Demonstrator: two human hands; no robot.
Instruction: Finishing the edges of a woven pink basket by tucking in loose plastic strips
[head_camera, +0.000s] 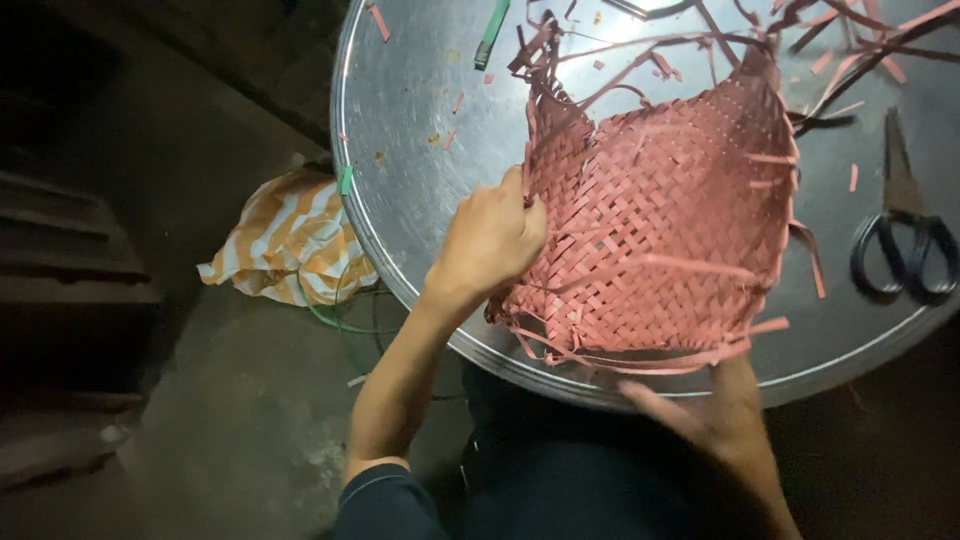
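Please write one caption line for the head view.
Left hand grips a pink woven mat on a round metal tray; scissors alongside.

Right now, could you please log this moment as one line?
left hand: grips woven pink mat edge | right hand: under near edge, blurred | scissors: on metal tray

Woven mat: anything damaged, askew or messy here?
Nothing looks broken. The pink woven mat is unfinished, with loose strip ends sticking out along its edges. Pink offcuts litter the round metal tray. The left hand grips the mat's left edge; scissors lie flat at right.
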